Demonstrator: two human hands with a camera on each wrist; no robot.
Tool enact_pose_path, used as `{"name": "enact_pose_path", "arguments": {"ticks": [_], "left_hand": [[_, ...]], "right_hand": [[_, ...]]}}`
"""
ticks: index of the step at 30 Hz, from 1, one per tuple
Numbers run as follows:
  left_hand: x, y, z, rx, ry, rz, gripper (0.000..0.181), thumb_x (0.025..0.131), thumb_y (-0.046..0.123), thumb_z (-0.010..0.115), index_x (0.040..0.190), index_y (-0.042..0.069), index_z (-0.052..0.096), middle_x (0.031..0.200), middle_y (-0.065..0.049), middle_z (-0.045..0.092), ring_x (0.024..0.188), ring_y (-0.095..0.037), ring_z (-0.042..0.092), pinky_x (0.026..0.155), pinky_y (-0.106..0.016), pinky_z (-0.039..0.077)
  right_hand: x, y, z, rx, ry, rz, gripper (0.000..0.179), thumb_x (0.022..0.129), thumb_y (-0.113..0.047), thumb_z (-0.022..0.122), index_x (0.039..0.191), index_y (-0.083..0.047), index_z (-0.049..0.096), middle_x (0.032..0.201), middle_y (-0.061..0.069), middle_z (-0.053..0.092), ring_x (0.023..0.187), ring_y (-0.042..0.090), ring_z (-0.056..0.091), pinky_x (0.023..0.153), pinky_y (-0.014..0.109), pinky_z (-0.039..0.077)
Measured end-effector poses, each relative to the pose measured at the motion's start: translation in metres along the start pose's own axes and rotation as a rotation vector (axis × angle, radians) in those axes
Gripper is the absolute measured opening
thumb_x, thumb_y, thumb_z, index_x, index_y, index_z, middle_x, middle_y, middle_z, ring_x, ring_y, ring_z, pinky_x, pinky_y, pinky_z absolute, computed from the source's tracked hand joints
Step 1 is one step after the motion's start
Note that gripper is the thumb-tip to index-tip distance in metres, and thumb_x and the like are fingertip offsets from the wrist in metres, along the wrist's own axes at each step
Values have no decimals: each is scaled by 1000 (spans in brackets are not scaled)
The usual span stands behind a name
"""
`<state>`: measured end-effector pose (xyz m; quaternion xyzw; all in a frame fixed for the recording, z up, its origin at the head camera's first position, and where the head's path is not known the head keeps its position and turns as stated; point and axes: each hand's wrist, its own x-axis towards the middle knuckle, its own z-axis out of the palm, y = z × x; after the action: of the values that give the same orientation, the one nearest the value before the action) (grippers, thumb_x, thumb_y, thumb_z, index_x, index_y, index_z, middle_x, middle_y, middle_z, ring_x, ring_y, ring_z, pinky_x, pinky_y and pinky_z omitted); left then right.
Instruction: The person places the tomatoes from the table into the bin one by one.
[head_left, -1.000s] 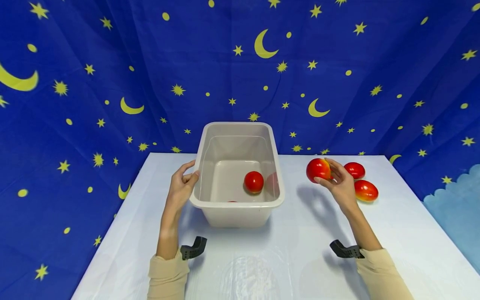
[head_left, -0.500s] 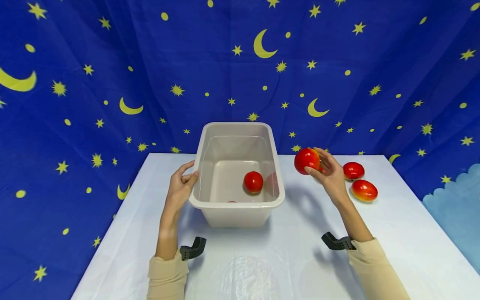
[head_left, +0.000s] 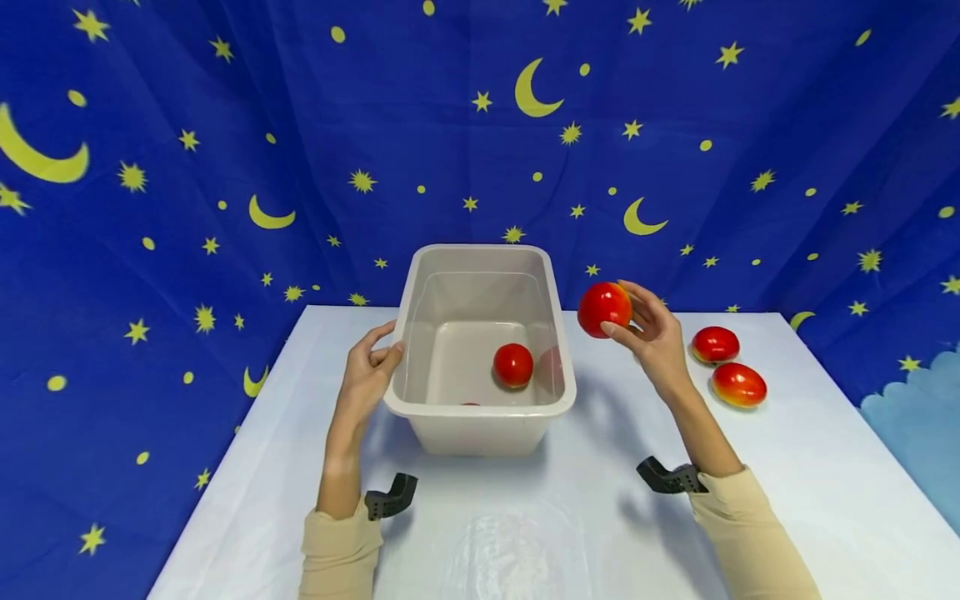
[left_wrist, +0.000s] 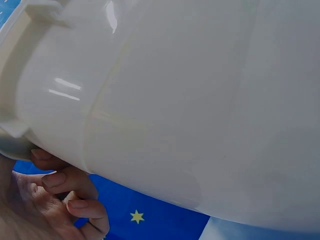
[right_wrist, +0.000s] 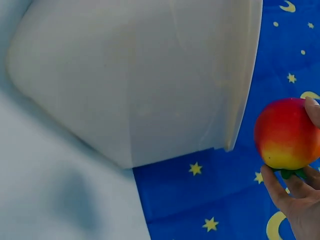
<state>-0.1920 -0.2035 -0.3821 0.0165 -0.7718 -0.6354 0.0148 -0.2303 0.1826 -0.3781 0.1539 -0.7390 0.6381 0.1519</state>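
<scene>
My left hand (head_left: 367, 371) grips the left rim of a grey plastic bin (head_left: 480, 429), thumb at the rim and fingers curled underneath, as the left wrist view shows. In my right hand (head_left: 654, 337) is a round red-and-yellow fruit (head_left: 604, 309), held between thumb and fingers above the table, just right of the bin's rim. Green leaves show at one end of this fruit (right_wrist: 286, 135) in the right wrist view. Inside the bin lies a red round fruit (head_left: 513, 365). The edge of another red thing (head_left: 470, 405) peeks above the near rim, mostly hidden.
Two red-and-yellow oval fruits (head_left: 716, 344) (head_left: 739, 385) lie on the white table (head_left: 600, 533) at the right, close together. A blue cloth (head_left: 420, 150) with yellow moons and stars hangs behind the table.
My right hand has carried the round fruit up and left, away from the two fruits on the table and toward the bin. My left hand and the bin stay in place.
</scene>
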Motion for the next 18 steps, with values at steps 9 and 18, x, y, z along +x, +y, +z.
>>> {"name": "enact_pose_path", "arguments": {"ticks": [9, 18], "left_hand": [[0, 0, 1, -2, -1, 7, 48, 101, 15, 51, 147, 6, 41, 116, -32, 64, 74, -11, 68, 65, -24, 53], [1, -1, 0, -5, 9, 23, 47, 101, 12, 50, 146, 4, 41, 115, -34, 64, 71, -6, 67, 64, -23, 53]], "right_hand": [[5, -12, 17, 58, -43, -49, 58, 87, 1, 69, 140, -6, 49, 133, 0, 60, 117, 9, 58, 92, 17, 49], [7, -21, 48, 67, -161, -41, 62, 87, -2, 70, 144, -7, 45, 141, 11, 53, 125, 17, 56, 97, 25, 48]]}}
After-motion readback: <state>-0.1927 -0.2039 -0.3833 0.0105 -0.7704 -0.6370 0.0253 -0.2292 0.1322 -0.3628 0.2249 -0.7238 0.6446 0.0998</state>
